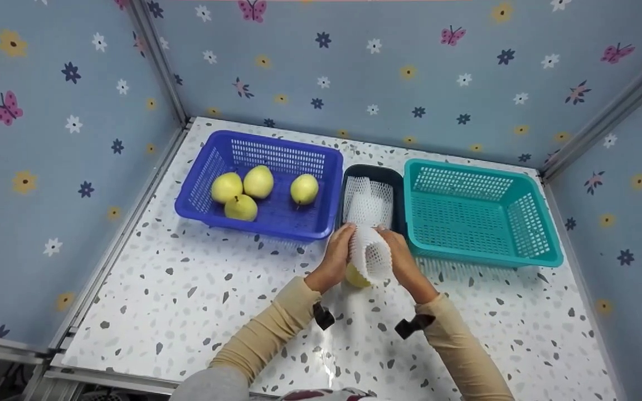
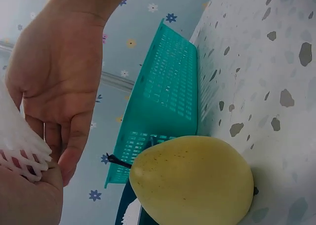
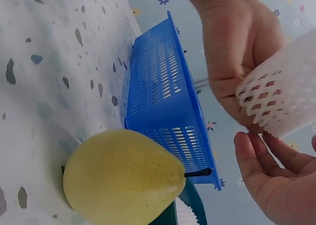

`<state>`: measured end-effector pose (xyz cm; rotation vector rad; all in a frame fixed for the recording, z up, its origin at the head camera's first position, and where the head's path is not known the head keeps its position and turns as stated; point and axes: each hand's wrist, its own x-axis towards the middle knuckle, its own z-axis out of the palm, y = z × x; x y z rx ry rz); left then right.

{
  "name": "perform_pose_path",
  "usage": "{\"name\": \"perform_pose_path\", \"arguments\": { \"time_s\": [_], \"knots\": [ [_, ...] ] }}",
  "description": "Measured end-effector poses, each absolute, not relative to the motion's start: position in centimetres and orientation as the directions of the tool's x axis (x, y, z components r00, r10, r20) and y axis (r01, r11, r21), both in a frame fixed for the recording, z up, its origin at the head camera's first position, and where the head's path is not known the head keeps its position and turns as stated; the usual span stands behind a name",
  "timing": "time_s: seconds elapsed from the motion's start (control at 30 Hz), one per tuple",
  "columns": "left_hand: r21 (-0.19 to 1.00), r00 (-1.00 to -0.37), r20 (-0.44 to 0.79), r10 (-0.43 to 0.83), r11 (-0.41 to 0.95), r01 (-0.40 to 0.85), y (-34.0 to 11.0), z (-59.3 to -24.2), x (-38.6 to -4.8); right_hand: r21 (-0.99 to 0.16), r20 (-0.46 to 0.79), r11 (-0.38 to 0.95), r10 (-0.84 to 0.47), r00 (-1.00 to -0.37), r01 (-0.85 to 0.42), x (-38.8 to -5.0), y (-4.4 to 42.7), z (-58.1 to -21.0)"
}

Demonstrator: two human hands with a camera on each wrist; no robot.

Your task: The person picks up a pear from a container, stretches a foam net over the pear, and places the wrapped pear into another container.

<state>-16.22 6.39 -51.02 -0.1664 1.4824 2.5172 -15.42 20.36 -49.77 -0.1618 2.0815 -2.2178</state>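
Observation:
In the head view a white foam net sleeve (image 1: 375,257) is held between both hands, its open end facing the body. My left hand (image 1: 334,260) grips its left side and my right hand (image 1: 403,263) its right side. Close up, the mesh edge (image 2: 24,163) lies against the fingers in the left wrist view. A yellow pear (image 1: 356,277) rests on the table just below the sleeve, partly covered by it from above. The wrist views show this pear (image 3: 123,178) bare, lying on its side with a dark stem, apart from both hands.
Behind the hands stands a dark container (image 1: 399,179) with more white foam sleeves (image 1: 366,207). At left, a blue basket (image 1: 276,228) holds several pears (image 1: 258,182). A teal basket (image 1: 482,257) stands at right. Patterned panels (image 1: 321,61) border the speckled table (image 1: 198,323).

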Motion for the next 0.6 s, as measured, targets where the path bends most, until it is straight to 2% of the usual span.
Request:
{"name": "perform_pose_path", "arguments": {
  "time_s": [0.07,0.1,0.13,0.17,0.2,0.3,0.33,0.4,0.47,0.53,0.6],
  "knots": [
    [0.87,-0.989,-0.092,0.118,-0.473,-0.138,6.2,-51.8,-16.3,-0.994,-0.062,-0.083,-0.113,-0.992,0.072,-15.6,20.1,-49.7],
    [0.884,-0.993,0.008,0.119,-0.464,-0.049,6.2,-52.6,-16.5,-0.988,-0.094,-0.116,-0.106,-0.99,0.106,-15.7,20.1,-49.7],
    [0.899,-0.98,0.162,0.116,-0.426,0.098,6.2,-54.1,-17.1,-0.977,-0.125,-0.161,-0.102,-0.987,0.14,-15.8,20.0,-49.7],
    [0.888,-0.942,0.315,0.115,-0.386,0.25,6.2,-55.8,-17.7,-0.962,-0.153,-0.214,-0.101,-0.983,0.171,-15.8,19.9,-49.7],
    [0.856,-0.903,0.413,0.119,-0.388,0.341,6.2,-57.7,-18.3,-0.946,-0.177,-0.259,-0.098,-0.979,0.197,-15.9,19.9,-49.7],
    [0.783,-0.798,0.589,0.128,-0.334,0.524,6.6,-63.1,-20.2,-0.881,-0.245,-0.387,-0.122,-0.962,0.274,-16.0,19.9,-49.7],
    [0.792,-0.797,0.588,0.137,-0.3,0.532,6.7,-64.2,-20.6,-0.86,-0.262,-0.414,-0.142,-0.955,0.298,-16.0,19.9,-49.8],
    [0.823,-0.853,0.495,0.165,-0.405,0.4,6.8,-64.5,-20.6,-0.824,-0.286,-0.452,-0.187,-0.94,0.341,-16.0,19.9,-49.9],
    [0.851,-0.903,0.394,0.17,-0.439,0.288,6.8,-62.8,-19.7,-0.791,-0.299,-0.482,-0.232,-0.926,0.376,-15.8,19.9,-50.0],
    [0.876,-0.959,0.215,0.187,-0.47,0.105,6.6,-59.3,-18.3,-0.767,-0.299,-0.503,-0.267,-0.916,0.397,-15.7,20.0,-50.1],
    [0.85,-0.98,0.022,0.199,-0.519,-0.086,6.4,-56.3,-17.1,-0.743,-0.265,-0.537,-0.311,-0.913,0.399,-15.4,20.1,-50.2]
  ]
}}
